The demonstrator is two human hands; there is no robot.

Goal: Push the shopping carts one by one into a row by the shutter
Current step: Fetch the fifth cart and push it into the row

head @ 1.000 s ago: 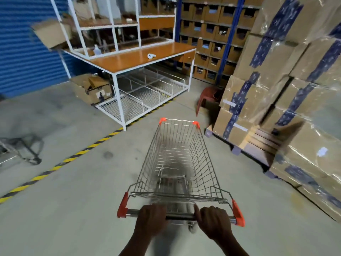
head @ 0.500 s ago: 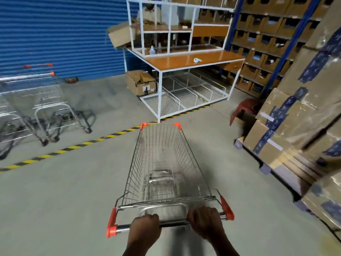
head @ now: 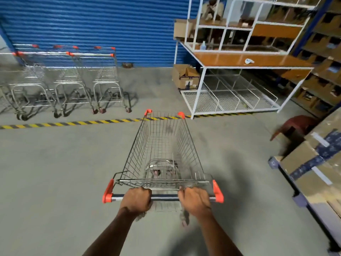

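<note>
An empty wire shopping cart (head: 162, 150) with orange corner caps stands right in front of me on the grey floor. My left hand (head: 136, 200) grips the left part of its handle bar (head: 164, 197). My right hand (head: 194, 200) holds the right part. The cart's nose reaches the yellow-black floor stripe (head: 73, 123). Three parked carts (head: 68, 78) stand side by side at the upper left, against the blue shutter (head: 96, 28).
A white-framed workbench (head: 245, 60) with an orange top stands ahead on the right, an open cardboard box (head: 185, 76) beside its leg. Stacked taped cartons on a pallet (head: 317, 163) line the right edge. A red stool (head: 295, 124) sits near them. A person sits behind the shelving.
The cart and my view have swung left, away from the cartons. The shutter and the row of parked carts have come into full view. Both hands kept their hold on the handle.
</note>
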